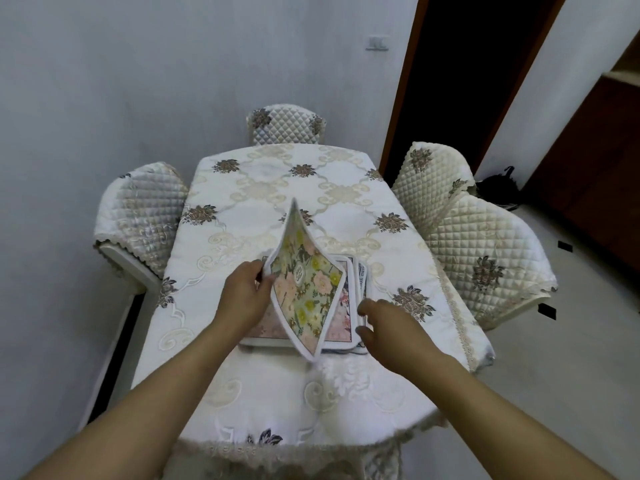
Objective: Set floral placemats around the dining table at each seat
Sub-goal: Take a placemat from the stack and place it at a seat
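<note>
A floral placemat (pixel 306 285) with a white border, green ground and pink and yellow flowers is lifted on edge above the table. My left hand (pixel 242 296) grips its left edge. Under it lies a stack of placemats (pixel 341 327) with white borders, flat on the near middle of the table. My right hand (pixel 384 323) hovers just right of the stack with fingers curled and apart, holding nothing. The dining table (pixel 277 188) wears a cream cloth with brown flower motifs.
Quilted cream chairs stand around the table: a left chair (pixel 145 209), a far chair (pixel 285 128) and two right chairs (pixel 433 178) (pixel 485 258). A dark doorway (pixel 467 81) opens at the back right. A wall runs close along the left.
</note>
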